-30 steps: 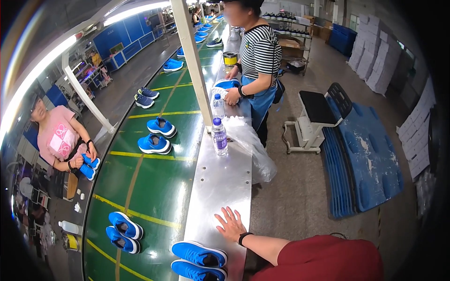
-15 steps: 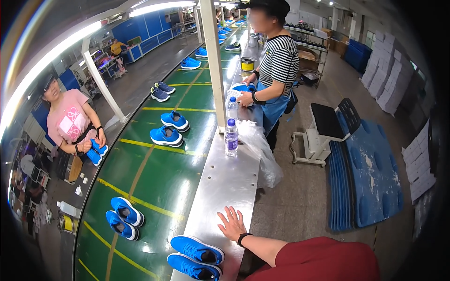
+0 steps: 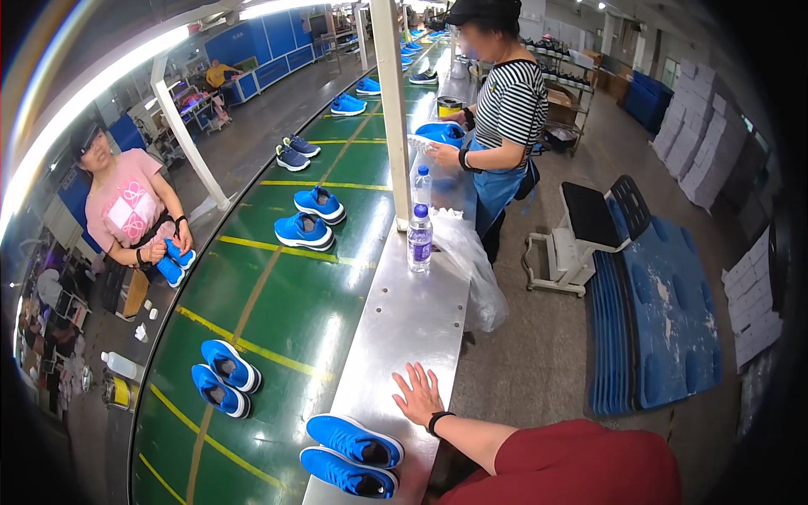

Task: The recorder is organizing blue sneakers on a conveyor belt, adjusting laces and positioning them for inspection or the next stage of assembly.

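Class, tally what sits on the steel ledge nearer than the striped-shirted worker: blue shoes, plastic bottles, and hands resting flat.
Blue shoes: 2
Plastic bottles: 2
Right hand: 1
Total: 5

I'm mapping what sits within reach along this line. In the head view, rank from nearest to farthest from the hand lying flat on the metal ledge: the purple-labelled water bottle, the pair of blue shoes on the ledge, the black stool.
From the left hand:
1. Pair of blue shoes, just below-left, beside the hand.
2. Purple-labelled water bottle, farther up the metal ledge.
3. Black stool, off to the right on the floor.
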Motion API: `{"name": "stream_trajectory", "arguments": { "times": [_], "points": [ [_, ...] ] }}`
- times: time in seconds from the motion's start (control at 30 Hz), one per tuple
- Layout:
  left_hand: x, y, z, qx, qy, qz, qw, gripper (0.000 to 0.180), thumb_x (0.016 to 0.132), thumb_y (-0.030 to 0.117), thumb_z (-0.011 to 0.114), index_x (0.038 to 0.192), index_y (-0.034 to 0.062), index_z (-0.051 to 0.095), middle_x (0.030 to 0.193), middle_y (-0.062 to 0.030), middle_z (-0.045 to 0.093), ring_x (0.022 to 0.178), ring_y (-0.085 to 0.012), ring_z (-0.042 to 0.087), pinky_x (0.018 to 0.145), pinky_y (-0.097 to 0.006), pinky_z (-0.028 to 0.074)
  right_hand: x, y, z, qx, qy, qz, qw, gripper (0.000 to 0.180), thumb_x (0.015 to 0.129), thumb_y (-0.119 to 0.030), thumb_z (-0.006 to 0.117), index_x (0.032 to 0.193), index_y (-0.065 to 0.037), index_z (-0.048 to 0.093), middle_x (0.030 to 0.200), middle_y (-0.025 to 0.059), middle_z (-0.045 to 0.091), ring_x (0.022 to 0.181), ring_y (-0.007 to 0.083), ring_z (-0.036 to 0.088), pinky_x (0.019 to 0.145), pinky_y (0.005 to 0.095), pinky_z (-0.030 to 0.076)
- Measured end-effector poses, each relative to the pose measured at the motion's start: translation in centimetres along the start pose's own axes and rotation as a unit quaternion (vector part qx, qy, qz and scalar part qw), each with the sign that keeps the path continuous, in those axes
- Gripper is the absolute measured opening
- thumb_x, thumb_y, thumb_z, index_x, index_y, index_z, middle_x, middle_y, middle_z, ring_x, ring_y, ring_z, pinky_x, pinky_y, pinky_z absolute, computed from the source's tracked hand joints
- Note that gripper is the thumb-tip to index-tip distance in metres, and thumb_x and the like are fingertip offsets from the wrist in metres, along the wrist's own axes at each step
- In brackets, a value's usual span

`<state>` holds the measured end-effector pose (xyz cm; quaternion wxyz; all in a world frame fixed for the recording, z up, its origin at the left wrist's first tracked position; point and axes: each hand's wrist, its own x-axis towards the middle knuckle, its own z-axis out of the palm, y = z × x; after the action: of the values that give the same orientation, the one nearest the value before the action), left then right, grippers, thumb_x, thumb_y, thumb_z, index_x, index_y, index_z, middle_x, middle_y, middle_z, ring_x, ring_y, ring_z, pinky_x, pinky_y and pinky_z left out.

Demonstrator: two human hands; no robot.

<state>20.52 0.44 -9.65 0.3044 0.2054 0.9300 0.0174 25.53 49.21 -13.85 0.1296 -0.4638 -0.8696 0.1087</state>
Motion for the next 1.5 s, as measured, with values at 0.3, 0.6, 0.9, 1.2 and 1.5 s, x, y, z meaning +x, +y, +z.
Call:
{"name": "stream_trajectory", "arguments": {
  "times": [0.3, 0.6, 0.9, 1.2, 1.5],
  "points": [
    [0.7, -0.5, 0.1, -0.003, 0.018, 0.016, 1.000, 0.068, 0.079, 0.053, 0.066, 0.128, 0.0080, 0.053, 0.121, -0.0265, 0.054, 0.114, -0.0436, 0.050, 0.093, -0.046, 0.041, 0.1, -0.1, 0.0, 0.007, 0.000, -0.004, 1.000, 0.050, 0.093, -0.041, 0.048, 0.138, -0.018, 0.042, 0.146, 0.0183, 0.031, 0.139, 0.0341, 0.022, 0.111, 0.0532, 0.013],
    [0.9, 1.1, 0.1, -0.019, 0.080, 0.019, 0.996, 0.066, 0.074, 0.055, 0.068, 0.121, 0.0110, 0.056, 0.111, -0.0262, 0.055, 0.104, -0.0439, 0.053, 0.086, -0.047, 0.043, 0.0, -0.2, 0.1, -0.003, 0.000, -0.004, 1.000, 0.050, 0.093, -0.041, 0.049, 0.137, -0.019, 0.043, 0.146, 0.0161, 0.032, 0.139, 0.0327, 0.022, 0.110, 0.0534, 0.015],
    [2.3, 3.4, 0.1, -0.038, 0.160, 0.008, 0.986, 0.064, 0.070, 0.058, 0.071, 0.115, 0.0140, 0.060, 0.101, -0.0259, 0.056, 0.093, -0.0442, 0.055, 0.079, -0.048, 0.044, 0.0, -0.5, 0.2, 0.012, -0.005, -0.005, 1.000, 0.049, 0.092, -0.041, 0.051, 0.136, -0.020, 0.044, 0.146, 0.0157, 0.032, 0.139, 0.0320, 0.021, 0.110, 0.0528, 0.015],
    [-0.8, 6.3, -2.4, -0.109, 0.193, -0.102, 0.970, 0.061, 0.065, 0.056, 0.074, 0.110, 0.0161, 0.063, 0.101, -0.0282, 0.056, 0.093, -0.0465, 0.054, 0.081, -0.050, 0.044, 0.0, 0.4, -0.5, 0.010, -0.006, 0.010, 1.000, 0.053, 0.088, -0.037, 0.057, 0.135, -0.016, 0.046, 0.145, 0.0174, 0.030, 0.139, 0.0352, 0.021, 0.111, 0.0549, 0.014],
    [-2.3, 11.1, -7.8, -0.137, 0.112, -0.256, 0.950, 0.055, 0.065, 0.054, 0.076, 0.103, 0.0171, 0.064, 0.089, -0.0228, 0.059, 0.079, -0.0430, 0.059, 0.067, -0.049, 0.048, 0.0, -0.4, -0.4, 0.004, -0.018, -0.003, 1.000, 0.052, 0.090, -0.037, 0.054, 0.136, -0.015, 0.044, 0.147, 0.0180, 0.027, 0.140, 0.0347, 0.018, 0.111, 0.0535, 0.012]
  ]
}}
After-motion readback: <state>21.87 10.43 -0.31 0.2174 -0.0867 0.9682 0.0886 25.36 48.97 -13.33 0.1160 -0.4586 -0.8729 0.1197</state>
